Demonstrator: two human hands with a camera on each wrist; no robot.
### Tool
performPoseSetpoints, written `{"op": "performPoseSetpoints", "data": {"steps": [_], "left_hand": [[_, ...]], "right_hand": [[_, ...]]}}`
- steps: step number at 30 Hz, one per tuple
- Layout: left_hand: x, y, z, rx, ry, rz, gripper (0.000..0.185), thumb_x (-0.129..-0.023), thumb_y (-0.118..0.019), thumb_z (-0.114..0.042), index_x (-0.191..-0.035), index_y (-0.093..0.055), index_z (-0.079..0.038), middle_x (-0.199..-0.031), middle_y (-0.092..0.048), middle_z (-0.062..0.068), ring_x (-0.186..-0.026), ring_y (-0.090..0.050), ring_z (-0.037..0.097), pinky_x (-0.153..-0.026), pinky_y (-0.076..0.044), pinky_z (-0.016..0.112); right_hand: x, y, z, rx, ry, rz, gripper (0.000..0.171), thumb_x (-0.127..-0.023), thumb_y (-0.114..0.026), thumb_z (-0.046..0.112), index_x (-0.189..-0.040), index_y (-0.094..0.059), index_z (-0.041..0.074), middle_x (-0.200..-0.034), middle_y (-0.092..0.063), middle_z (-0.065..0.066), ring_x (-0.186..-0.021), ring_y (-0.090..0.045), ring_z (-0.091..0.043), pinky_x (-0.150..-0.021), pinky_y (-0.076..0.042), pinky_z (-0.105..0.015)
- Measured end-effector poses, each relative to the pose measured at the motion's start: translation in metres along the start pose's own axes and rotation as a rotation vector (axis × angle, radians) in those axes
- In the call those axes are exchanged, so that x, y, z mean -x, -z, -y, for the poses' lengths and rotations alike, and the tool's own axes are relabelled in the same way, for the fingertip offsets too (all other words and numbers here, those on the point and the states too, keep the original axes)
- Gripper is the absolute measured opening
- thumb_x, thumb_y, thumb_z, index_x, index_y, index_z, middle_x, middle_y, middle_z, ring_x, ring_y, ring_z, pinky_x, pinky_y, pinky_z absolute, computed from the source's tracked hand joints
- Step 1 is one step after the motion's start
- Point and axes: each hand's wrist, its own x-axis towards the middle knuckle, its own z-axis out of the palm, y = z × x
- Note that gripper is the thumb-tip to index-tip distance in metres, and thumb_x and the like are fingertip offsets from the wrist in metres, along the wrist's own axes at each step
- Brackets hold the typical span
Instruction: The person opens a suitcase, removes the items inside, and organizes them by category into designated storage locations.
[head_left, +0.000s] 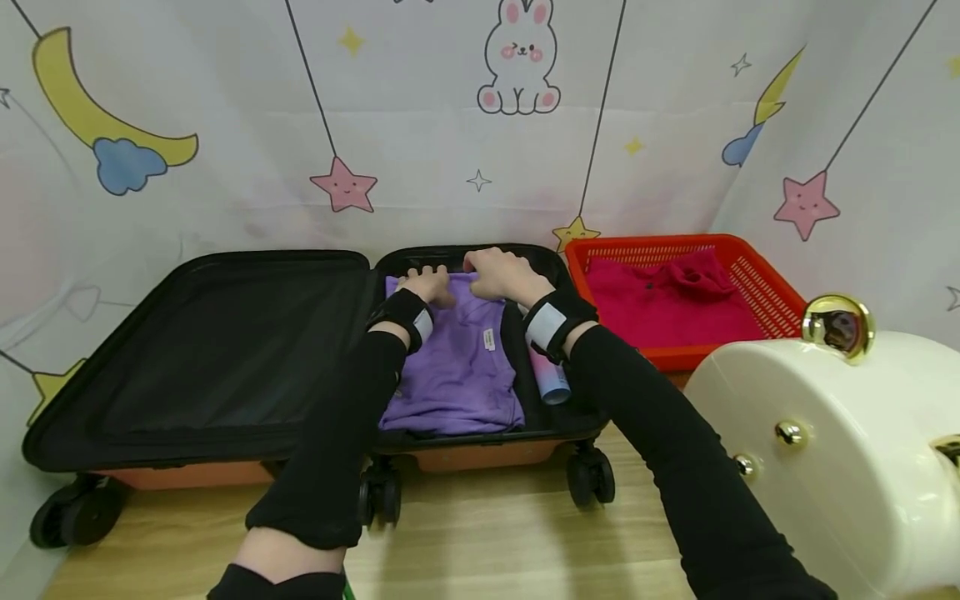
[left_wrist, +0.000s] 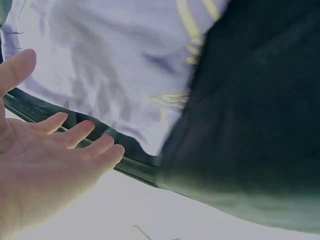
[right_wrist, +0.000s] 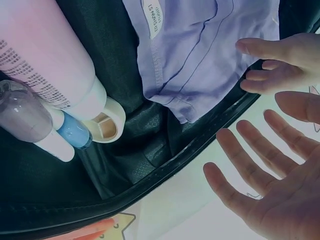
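While the folded purple cotton shirt (head_left: 457, 358) lies flat in the right half of the open black-lined orange hard-shell suitcase (head_left: 225, 350), keep both palms level. The left hand (head_left: 427, 285) and right hand (head_left: 501, 273) rest open, fingers straight, at the shirt's far edge, gripping nothing. Press evenly outward, clear of the pink-and-blue toiletry bottles (right_wrist: 55, 100) beside it. The red plastic basket (head_left: 757, 283) stands further right.

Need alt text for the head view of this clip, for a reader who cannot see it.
Both hands, left hand and right hand, rest with straight fingers on a folded purple garment in the right half of an open suitcase. A pink and blue bottle lies beside the garment; a red basket holding red clothing stands to the right.
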Motion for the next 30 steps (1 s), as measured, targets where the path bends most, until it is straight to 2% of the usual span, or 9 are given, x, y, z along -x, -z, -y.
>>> {"op": "performPoseSetpoints", "data": {"steps": [3,7,12,18,21,26,28,30], "left_hand": [[0.0,-0.003,-0.008,0.009,0.006,-0.005,0.073,-0.098,-0.054,-0.03,-0.158,-0.021,-0.004,-0.163,-0.024,0.024,-0.151,-0.021,0.047,-0.122,-0.023,0.058],[-0.001,-0.01,-0.012,0.013,0.023,-0.005,0.076,-0.098,-0.053,-0.029,-0.16,-0.017,-0.004,-0.165,-0.019,0.025,-0.154,-0.013,0.046,-0.123,-0.02,0.058],[-0.003,-0.015,-0.011,-0.015,0.048,-0.07,0.075,-0.098,-0.051,-0.029,-0.159,-0.017,-0.004,-0.166,-0.018,0.024,-0.156,-0.005,0.044,-0.126,-0.01,0.057],[-0.011,-0.019,-0.009,-0.071,0.042,-0.134,0.065,-0.099,-0.05,-0.024,-0.157,-0.026,-0.003,-0.161,-0.028,0.024,-0.153,-0.021,0.042,-0.126,-0.01,0.055],[-0.018,-0.02,-0.008,-0.092,0.035,-0.187,0.054,-0.1,-0.049,-0.019,-0.151,-0.04,-0.005,-0.154,-0.04,0.023,-0.147,-0.034,0.04,-0.124,-0.016,0.055],[-0.024,-0.02,-0.006,-0.117,-0.018,-0.299,0.034,-0.096,-0.056,-0.01,-0.13,-0.064,-0.008,-0.135,-0.061,0.02,-0.127,-0.057,0.04,-0.112,-0.037,0.054],[-0.023,-0.019,-0.006,-0.124,-0.047,-0.314,0.032,-0.093,-0.06,-0.008,-0.125,-0.066,-0.007,-0.13,-0.064,0.02,-0.121,-0.061,0.041,-0.104,-0.046,0.054],[-0.018,-0.017,-0.004,-0.127,-0.073,-0.297,0.033,-0.091,-0.062,-0.009,-0.124,-0.066,-0.005,-0.129,-0.064,0.021,-0.12,-0.062,0.042,-0.099,-0.05,0.055]], "right_hand": [[0.0,0.0,-0.003,0.003,0.006,0.004,0.041,-0.096,-0.054,0.017,-0.137,-0.057,0.012,-0.139,-0.061,-0.01,-0.119,-0.062,-0.031,-0.095,-0.052,-0.051],[0.002,0.001,-0.005,0.0,0.0,0.009,0.041,-0.097,-0.054,0.019,-0.138,-0.056,0.012,-0.14,-0.06,-0.01,-0.121,-0.061,-0.033,-0.095,-0.052,-0.052],[0.005,-0.001,-0.011,-0.006,-0.02,0.025,0.042,-0.096,-0.055,0.018,-0.137,-0.057,0.012,-0.139,-0.06,-0.011,-0.115,-0.062,-0.032,-0.093,-0.052,-0.051],[0.006,-0.006,-0.018,0.01,-0.019,0.055,0.042,-0.096,-0.055,0.017,-0.137,-0.057,0.011,-0.141,-0.058,-0.011,-0.113,-0.061,-0.03,-0.09,-0.052,-0.049],[0.006,-0.007,-0.02,0.007,-0.022,0.053,0.041,-0.095,-0.054,0.016,-0.136,-0.058,0.011,-0.14,-0.059,-0.012,-0.111,-0.061,-0.03,-0.088,-0.052,-0.048],[0.006,-0.007,-0.025,-0.007,-0.034,0.052,0.04,-0.096,-0.054,0.017,-0.135,-0.058,0.012,-0.138,-0.06,-0.011,-0.109,-0.061,-0.029,-0.088,-0.053,-0.048],[0.007,-0.006,-0.028,-0.014,-0.037,0.051,0.039,-0.096,-0.055,0.019,-0.135,-0.058,0.012,-0.137,-0.061,-0.011,-0.11,-0.061,-0.029,-0.089,-0.053,-0.049],[0.007,-0.007,-0.03,-0.026,-0.04,0.053,0.039,-0.096,-0.055,0.019,-0.134,-0.059,0.012,-0.136,-0.061,-0.011,-0.11,-0.062,-0.03,-0.09,-0.053,-0.05]]}}
